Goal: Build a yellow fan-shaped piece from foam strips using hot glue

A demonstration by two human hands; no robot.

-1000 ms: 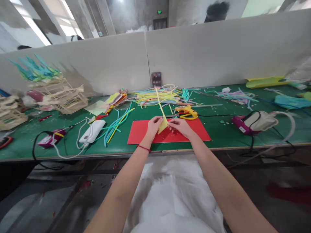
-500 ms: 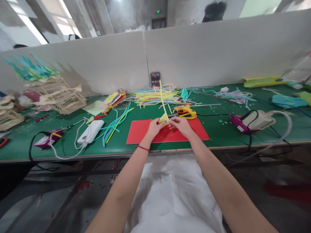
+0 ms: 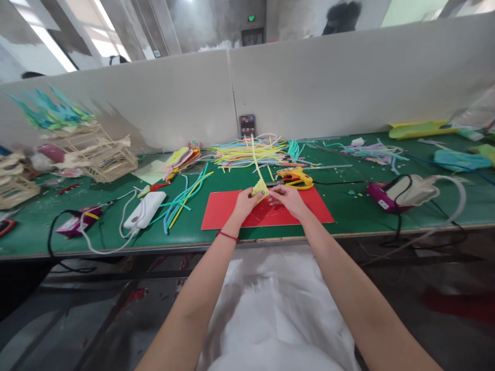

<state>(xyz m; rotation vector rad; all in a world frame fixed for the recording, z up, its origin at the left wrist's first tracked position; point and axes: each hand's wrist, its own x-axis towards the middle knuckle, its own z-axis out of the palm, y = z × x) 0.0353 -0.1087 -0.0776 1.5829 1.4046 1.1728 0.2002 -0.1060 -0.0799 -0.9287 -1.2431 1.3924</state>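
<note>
Over a red sheet (image 3: 224,208) on the green table (image 3: 46,232), both my hands pinch a small yellow foam piece (image 3: 260,189) with a long thin yellow strip rising from it. My left hand (image 3: 244,202) grips its left side with closed fingers. My right hand (image 3: 288,199) holds its right edge, fingers pinched together. A yellow glue gun (image 3: 296,177) lies just beyond my right hand, at the sheet's far edge.
A heap of yellow and teal foam strips (image 3: 251,151) lies behind the sheet. A white power bank (image 3: 146,209) with cables and loose teal strips lie to the left, wooden frames (image 3: 96,152) farther left. A purple device (image 3: 381,197) with cables sits right. A white partition (image 3: 309,87) backs the table.
The yellow piece has been turned and raised slightly between my hands; its long strip now stands more upright. My hands stay over the red sheet.
</note>
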